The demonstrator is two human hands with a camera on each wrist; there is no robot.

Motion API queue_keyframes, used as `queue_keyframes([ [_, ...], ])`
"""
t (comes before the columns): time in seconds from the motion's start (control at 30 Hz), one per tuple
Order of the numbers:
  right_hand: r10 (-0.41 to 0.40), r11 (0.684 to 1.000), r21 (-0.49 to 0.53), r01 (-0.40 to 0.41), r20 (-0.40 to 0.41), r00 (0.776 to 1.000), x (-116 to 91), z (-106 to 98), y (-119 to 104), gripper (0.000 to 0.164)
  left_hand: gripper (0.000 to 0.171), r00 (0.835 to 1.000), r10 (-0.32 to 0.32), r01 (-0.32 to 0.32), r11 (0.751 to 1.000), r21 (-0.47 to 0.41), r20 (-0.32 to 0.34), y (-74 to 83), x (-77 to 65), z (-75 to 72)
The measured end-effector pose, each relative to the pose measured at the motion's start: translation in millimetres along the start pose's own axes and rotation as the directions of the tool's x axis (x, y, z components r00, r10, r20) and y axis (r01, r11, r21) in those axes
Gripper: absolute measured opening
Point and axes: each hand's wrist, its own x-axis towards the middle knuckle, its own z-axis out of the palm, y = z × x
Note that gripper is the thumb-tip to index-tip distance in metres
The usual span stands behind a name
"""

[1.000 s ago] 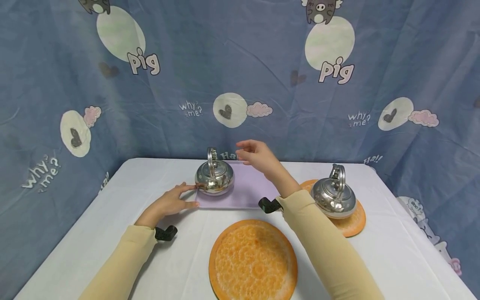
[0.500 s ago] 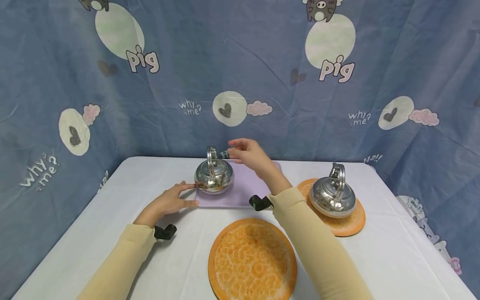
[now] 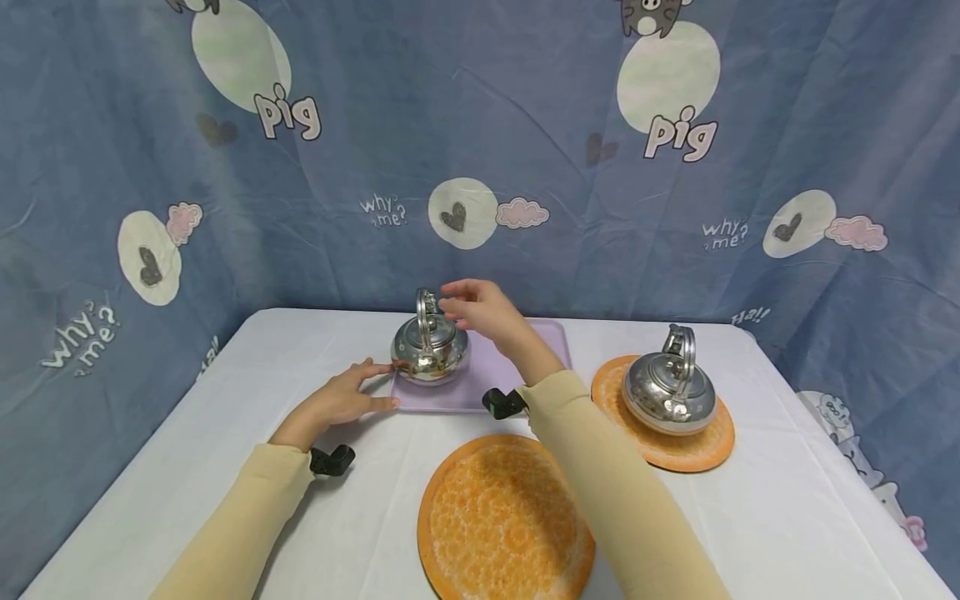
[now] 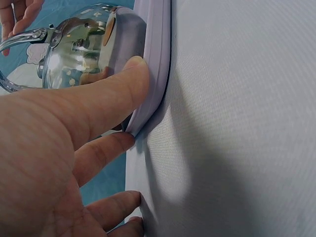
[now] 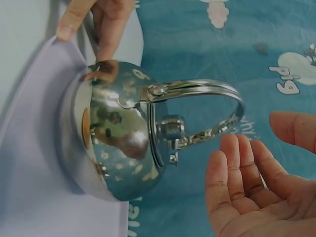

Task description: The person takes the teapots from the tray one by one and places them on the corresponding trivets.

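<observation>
A shiny metal teapot [image 3: 428, 350] with an arched handle stands upright on the left part of a lilac tray [image 3: 495, 379]. My left hand [image 3: 341, 398] pinches the tray's front left corner, its thumb [image 4: 116, 94] on the rim and forefinger at the side; the other fingers rest on the tablecloth. Above the tray, my right hand [image 3: 483, 315] is beside the teapot's handle [image 5: 210, 89], fingers loosely bent and holding nothing. The right wrist view shows its fingertips close to the handle's arch, with the thumb apart.
A second metal teapot [image 3: 670, 392] stands on a round orange mat [image 3: 701, 454] at the right. Another round orange mat [image 3: 502, 517] lies at the front. White cloth [image 3: 225, 408] covers the table, and a blue printed curtain [image 3: 360, 125] hangs behind.
My right hand has moved left over the tray toward the teapot's handle. The left hand, the tray and both teapots stay where they were.
</observation>
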Motion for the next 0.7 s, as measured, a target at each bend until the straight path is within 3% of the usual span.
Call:
queue_keyframes([
  [0.47, 0.047, 0.999, 0.012, -0.047, -0.015, 0.999, 14.8, 7.6, 5.2, 0.040, 0.080, 1.000, 0.013, -0.013, 1.000, -0.003, -0.015, 4.3, 1.1, 0.3],
  [0.7, 0.074, 0.997, 0.023, -0.074, 0.003, 0.997, 18.6, 12.2, 9.4, 0.041, 0.081, 1.000, 0.012, -0.011, 0.999, 0.037, -0.020, 4.0, -0.4, -0.8],
])
